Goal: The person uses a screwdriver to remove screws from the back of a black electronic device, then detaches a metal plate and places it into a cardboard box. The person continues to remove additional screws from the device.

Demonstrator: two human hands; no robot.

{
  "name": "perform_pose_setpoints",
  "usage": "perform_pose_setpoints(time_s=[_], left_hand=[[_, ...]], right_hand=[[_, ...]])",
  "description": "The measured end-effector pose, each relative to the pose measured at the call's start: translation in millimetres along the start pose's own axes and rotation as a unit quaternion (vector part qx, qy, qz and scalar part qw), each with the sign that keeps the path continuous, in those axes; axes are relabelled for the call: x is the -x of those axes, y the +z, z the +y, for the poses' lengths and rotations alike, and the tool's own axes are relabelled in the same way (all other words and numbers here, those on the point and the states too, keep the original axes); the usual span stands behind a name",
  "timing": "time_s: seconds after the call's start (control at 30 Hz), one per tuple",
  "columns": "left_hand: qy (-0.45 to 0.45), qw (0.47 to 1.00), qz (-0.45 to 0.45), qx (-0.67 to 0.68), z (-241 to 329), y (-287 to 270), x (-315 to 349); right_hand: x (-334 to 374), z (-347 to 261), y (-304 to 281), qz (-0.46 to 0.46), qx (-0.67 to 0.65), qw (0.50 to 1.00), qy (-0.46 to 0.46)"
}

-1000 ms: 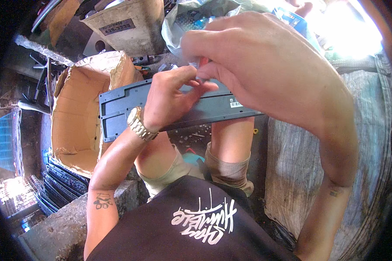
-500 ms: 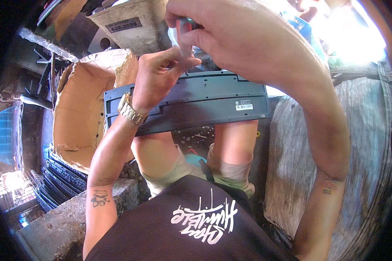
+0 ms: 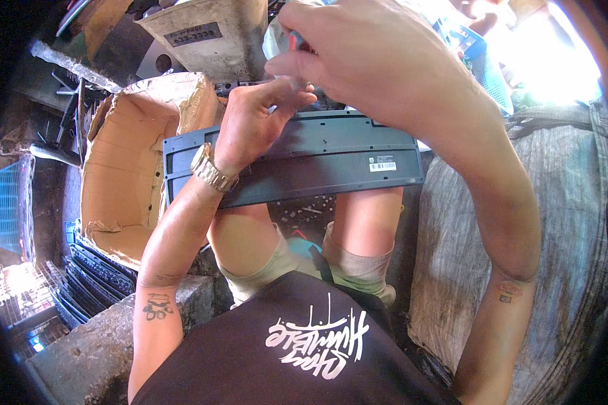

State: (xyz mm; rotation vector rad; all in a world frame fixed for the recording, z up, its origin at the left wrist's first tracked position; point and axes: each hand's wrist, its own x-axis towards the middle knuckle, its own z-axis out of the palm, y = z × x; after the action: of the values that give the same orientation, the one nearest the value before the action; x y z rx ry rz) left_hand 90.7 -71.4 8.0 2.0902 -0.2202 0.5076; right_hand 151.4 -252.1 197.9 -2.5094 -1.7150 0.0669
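A dark keyboard [image 3: 365, 169] lies face down across my thighs, its underside and white label up. My left hand [image 3: 250, 121] rests over its left part. The thumb and fingers there are drawn together above the far edge; what they pinch, if anything, I cannot make out. My right hand [image 3: 351, 61] reaches over from the right, closed around a tool with a red handle [image 3: 292, 42]. Most of this tool is hidden in the fist. Its lower end is not clearly visible near my left fingertips.
An open cardboard box [image 3: 125, 182] stands at the left, with a stack of dark panels [image 3: 94, 280] below it. A dirty whitish bin [image 3: 230, 54] is at the far side. Right of my legs lies a large grey woven sack [image 3: 479, 250]; a blue basket [image 3: 490, 81] is beyond.
Both hands stay at the keyboard's far edge. My right hand has turned a little around the red-handled tool, and my left hand and the keyboard have shifted slightly right.
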Motion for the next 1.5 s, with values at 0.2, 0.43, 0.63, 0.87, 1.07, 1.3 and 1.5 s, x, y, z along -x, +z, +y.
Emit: perform_pose_setpoints(time_s=[0.2, 0.43, 0.63, 0.87, 1.07, 1.3, 1.5], left_hand=[[0.011, 0.997, -0.027, 0.076, -4, 2, 1], [-0.018, 0.998, 0.038, 0.052, -19, 7, -2], [-0.007, 0.99, 0.017, 0.141, -14, 14, -2], [0.018, 0.999, -0.005, 0.043, -8, 4, 1], [-0.054, 0.998, -0.005, -0.015, -4, 2, 0], [0.052, 0.991, 0.106, -0.062, 13, -8, 1], [0.105, 0.993, 0.042, -0.039, 28, -16, 14]], right_hand=[[-3, 16, 6, -0.047, 0.061, 0.995, -0.068], [-2, -9, -12, -0.047, -0.009, 0.999, -0.013], [-10, -7, -16, -0.06, -0.022, 0.998, -0.027], [-10, -1, -10, -0.042, -0.034, 0.998, -0.036], [-13, -1, -2, -0.017, -0.032, 0.998, -0.044], [-1, 0, 1, 0.04, -0.033, 0.996, -0.071], [13, -7, 3, 0.066, -0.037, 0.994, -0.074]])
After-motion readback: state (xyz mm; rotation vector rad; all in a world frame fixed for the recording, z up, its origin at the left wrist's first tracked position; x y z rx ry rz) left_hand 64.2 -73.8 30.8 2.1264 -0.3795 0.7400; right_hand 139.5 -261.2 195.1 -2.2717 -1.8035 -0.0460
